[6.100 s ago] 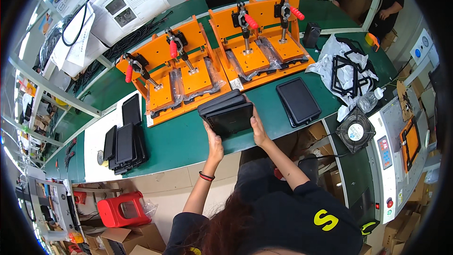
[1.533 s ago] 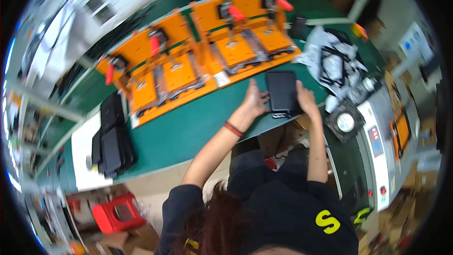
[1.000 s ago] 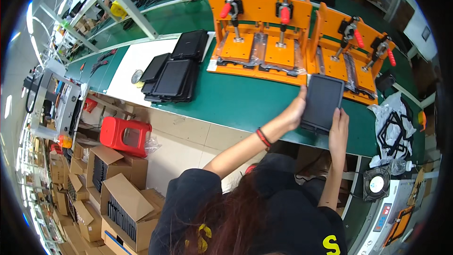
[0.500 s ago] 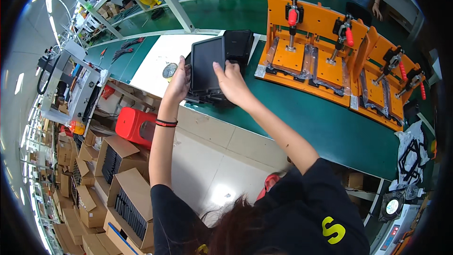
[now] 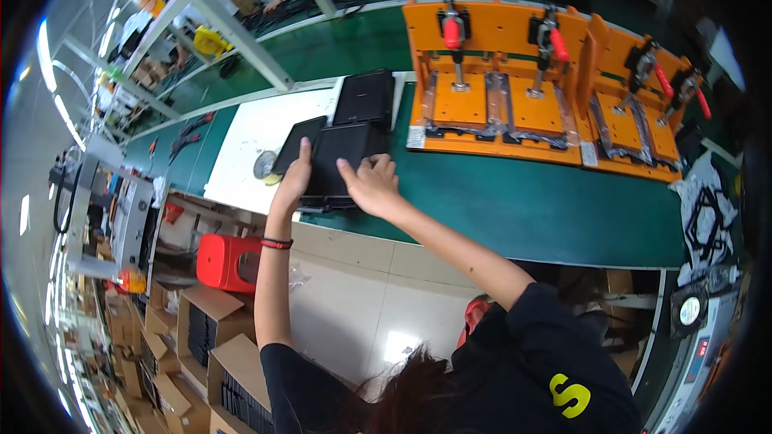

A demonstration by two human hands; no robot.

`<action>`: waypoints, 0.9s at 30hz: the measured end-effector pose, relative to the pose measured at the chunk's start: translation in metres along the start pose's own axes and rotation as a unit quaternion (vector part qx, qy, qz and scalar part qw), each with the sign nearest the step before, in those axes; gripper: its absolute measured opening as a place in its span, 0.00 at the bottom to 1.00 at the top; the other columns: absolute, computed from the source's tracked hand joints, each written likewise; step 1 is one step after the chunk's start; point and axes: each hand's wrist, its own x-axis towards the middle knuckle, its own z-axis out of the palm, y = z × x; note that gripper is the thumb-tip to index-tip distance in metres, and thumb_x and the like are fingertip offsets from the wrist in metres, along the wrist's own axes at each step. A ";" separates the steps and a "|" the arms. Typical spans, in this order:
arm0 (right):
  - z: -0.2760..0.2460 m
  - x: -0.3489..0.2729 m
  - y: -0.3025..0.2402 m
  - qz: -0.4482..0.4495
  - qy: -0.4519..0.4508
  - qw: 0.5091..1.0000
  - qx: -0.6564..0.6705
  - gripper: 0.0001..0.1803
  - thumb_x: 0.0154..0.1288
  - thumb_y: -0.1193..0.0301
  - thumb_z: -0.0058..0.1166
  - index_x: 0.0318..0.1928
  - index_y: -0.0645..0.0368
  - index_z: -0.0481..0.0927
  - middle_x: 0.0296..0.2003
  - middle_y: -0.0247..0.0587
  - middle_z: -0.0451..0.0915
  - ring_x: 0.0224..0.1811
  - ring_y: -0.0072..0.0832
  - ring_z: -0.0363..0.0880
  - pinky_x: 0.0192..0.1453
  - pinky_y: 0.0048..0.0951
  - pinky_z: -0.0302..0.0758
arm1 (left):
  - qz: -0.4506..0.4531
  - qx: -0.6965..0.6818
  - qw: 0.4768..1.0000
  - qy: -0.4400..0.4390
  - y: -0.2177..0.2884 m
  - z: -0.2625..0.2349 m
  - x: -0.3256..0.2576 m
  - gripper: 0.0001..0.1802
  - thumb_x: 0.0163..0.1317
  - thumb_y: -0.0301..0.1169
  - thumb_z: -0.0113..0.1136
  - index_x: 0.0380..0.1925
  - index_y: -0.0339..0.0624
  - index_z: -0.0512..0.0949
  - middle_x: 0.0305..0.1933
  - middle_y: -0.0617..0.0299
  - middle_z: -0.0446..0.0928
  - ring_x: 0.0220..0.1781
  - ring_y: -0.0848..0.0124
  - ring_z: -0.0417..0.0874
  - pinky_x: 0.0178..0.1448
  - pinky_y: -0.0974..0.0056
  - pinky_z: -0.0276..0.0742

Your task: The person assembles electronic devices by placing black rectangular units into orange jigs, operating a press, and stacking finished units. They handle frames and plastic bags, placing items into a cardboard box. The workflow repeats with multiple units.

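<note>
A flat black rectangular panel [image 5: 339, 162] lies on top of a low stack at the bench's front edge, between my two hands. My left hand [image 5: 294, 178] is closed at the panel's left edge. My right hand [image 5: 373, 185] grips its right side, thumb on the top face and the other fingers curled at the edge. Left of it, a dark framed panel with a screen-like face [image 5: 299, 143] rests partly over a white sheet [image 5: 251, 130], close to my left fingers. Behind the stack sits another black panel [image 5: 363, 98]. The undersides of the panels are hidden.
Orange clamping fixtures [image 5: 498, 104] with red-handled toggle clamps stand to the right on the green bench [image 5: 515, 209]. A round tin [image 5: 265, 165] is on the white sheet. Below are a red stool [image 5: 221, 261] and open cartons [image 5: 241, 378]. A metal post [image 5: 217, 20] rises at the back.
The framed panel has gone from between my hands to the left, onto the white sheet. My hands are now at the black panel on the stack. The view has shifted.
</note>
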 end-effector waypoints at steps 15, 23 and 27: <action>-0.211 -0.232 0.190 -0.197 0.388 0.892 -0.125 0.42 0.56 0.55 0.53 0.70 0.53 0.57 0.69 0.47 0.56 0.71 0.46 0.53 0.73 0.48 0.47 | 0.058 -0.500 0.657 -0.561 0.099 0.362 -0.226 0.46 0.67 0.64 0.25 0.66 0.32 0.57 0.71 0.50 0.56 0.74 0.57 0.53 0.75 0.52 0.46; -0.283 -0.576 0.242 0.287 0.807 0.506 -0.106 0.26 0.67 0.71 0.46 0.63 0.68 0.60 0.55 0.59 0.70 0.58 0.47 0.70 0.63 0.40 0.65 | 0.050 -0.140 0.461 -0.875 0.181 0.467 -0.339 0.44 0.66 0.63 0.32 0.60 0.27 0.61 0.61 0.38 0.67 0.65 0.47 0.67 0.71 0.51 0.58; -0.223 -0.691 0.176 0.375 0.869 0.274 -0.168 0.25 0.68 0.73 0.46 0.63 0.65 0.61 0.48 0.52 0.76 0.47 0.36 0.78 0.53 0.34 0.73 | 0.311 -0.114 0.436 -0.837 0.278 0.529 -0.426 0.36 0.72 0.54 0.28 0.57 0.29 0.68 0.59 0.47 0.71 0.64 0.59 0.69 0.71 0.55 0.56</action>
